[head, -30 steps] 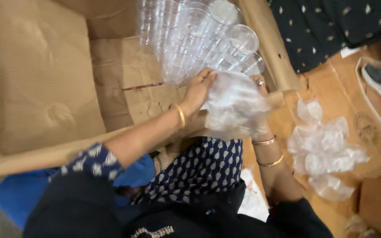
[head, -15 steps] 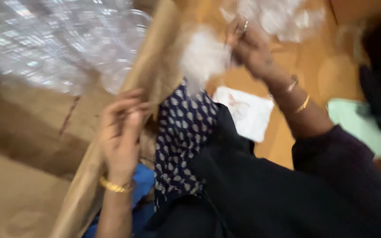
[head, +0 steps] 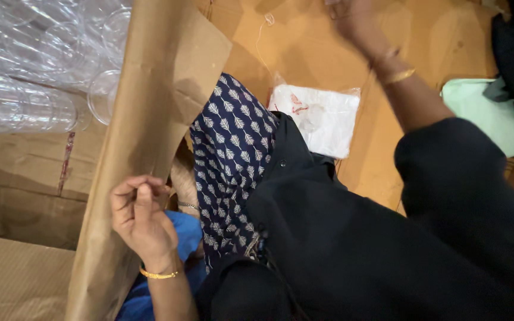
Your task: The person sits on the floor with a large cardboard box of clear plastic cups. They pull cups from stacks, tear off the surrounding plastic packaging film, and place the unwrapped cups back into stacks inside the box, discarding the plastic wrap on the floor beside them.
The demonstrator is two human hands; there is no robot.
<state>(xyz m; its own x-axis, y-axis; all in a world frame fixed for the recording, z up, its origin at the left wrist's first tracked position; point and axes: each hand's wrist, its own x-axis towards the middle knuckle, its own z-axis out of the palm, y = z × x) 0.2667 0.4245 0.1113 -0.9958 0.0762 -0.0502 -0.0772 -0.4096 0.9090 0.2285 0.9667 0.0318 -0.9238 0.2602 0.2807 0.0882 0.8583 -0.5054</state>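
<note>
Closest to you, your left hand rests on the brown cardboard flap of the box, fingers curled loosely together in a pinch, with nothing that can be made out between them. Just past your patterned knee, a flat white plastic packet lies on the cardboard floor. Inside the box, clear plastic cups lie stacked on their sides. Farthest off, your right hand reaches to the top edge, blurred; its grip cannot be told.
</note>
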